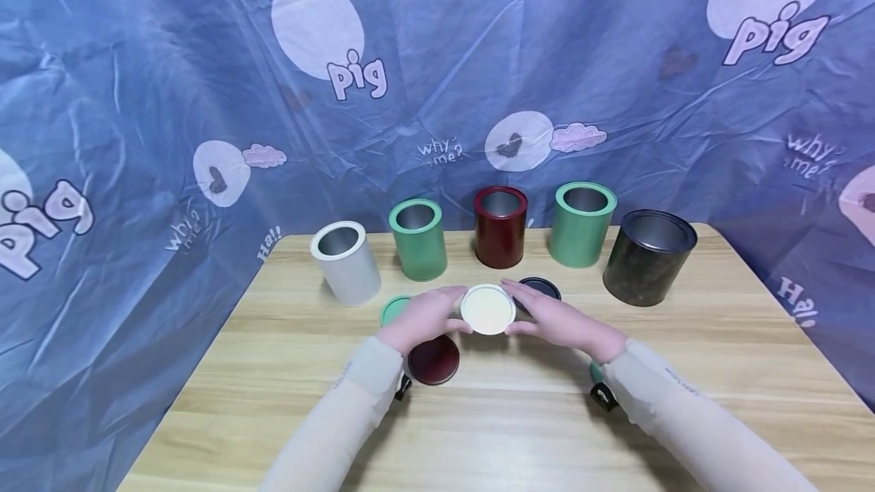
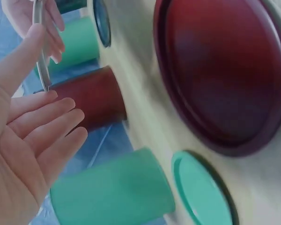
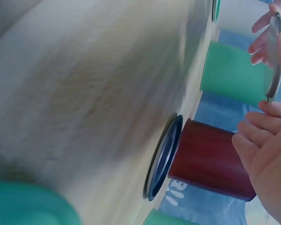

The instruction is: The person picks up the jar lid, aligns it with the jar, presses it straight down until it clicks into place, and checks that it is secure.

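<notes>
Both hands hold a round white can lid [image 1: 488, 310] by its edge, raised over the middle of the table. My left hand [image 1: 429, 316] has its thumb and index fingertip on the left side of the rim; the right hand [image 1: 555, 322] grips the opposite side the same way. In the left wrist view the lid [image 2: 42, 70] shows edge-on, the other fingers extended below it. Beneath the left wrist lie a dark red lid [image 1: 434, 363] and a green lid [image 1: 393, 311], partly hidden. A black lid [image 1: 543, 286] lies behind the right hand.
Along the back stand open cans: white [image 1: 352, 275], green [image 1: 420, 249], dark red [image 1: 500, 240], another green [image 1: 581, 238] and black [image 1: 639, 270]. A second green lid [image 1: 596, 372] is mostly covered by the right wrist. A blue printed cloth [image 1: 437, 44] hangs behind the wooden table [image 1: 492, 431].
</notes>
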Demonstrator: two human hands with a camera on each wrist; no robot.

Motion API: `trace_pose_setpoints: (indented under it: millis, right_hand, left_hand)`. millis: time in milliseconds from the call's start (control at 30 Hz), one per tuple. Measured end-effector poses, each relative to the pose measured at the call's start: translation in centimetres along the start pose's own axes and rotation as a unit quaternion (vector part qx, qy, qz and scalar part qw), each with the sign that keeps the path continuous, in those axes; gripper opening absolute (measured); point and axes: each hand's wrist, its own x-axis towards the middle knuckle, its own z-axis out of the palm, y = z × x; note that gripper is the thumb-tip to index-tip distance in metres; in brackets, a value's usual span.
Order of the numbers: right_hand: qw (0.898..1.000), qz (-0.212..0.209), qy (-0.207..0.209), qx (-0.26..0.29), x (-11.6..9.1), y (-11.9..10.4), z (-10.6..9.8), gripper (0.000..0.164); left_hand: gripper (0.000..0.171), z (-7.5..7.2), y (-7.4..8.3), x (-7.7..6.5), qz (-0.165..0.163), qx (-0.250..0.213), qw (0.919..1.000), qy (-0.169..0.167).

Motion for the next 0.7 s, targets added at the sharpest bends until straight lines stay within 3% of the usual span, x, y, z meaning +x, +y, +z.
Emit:
trace_pose_setpoints:
  millis: [233, 467, 700]
  right_hand:
    - [0.999, 0.001, -0.002, 0.036, 1.3, -1.1, -0.2, 0.077]
    - [0.997, -0.004, 0.003, 0.075, 2.8, -2.3, -0.7, 0.076]
    - [0.994, -0.041, 0.03, 0.099, 5.2, -3.6, -0.6, 0.07]
  left_hand:
    - [0.064, -1.8, -0.9, -1.3, -0.029, -0.046, 0.9985, 0.006]
    - [0.067, -3.1, -1.7, -2.5, -0.048, -0.053, 0.997, 0.03]
    - [0.066, -4.8, -3.2, -3.9, -0.036, -0.076, 0.9941, 0.067]
